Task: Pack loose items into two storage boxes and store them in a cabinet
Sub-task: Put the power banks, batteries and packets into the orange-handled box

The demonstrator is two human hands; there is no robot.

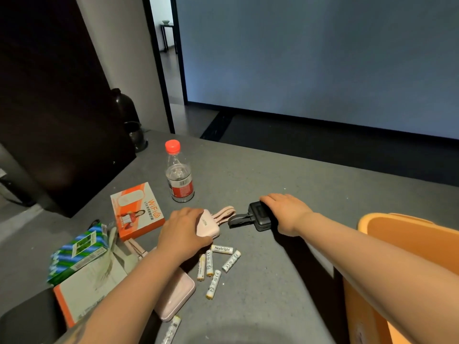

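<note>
Both bare arms are stretched forward over the worktop, well away from its far edge. The left hand [182, 232] is laid palm down, its fingers curled over a small pink charger [207, 225], with the forearm reaching in from the near left corner. The right hand [285, 209] is set palm down on a small black charger [259, 217] (fingers bent over its far side), the forearm coming in from the right edge. The wrists are held nearly straight.
</note>
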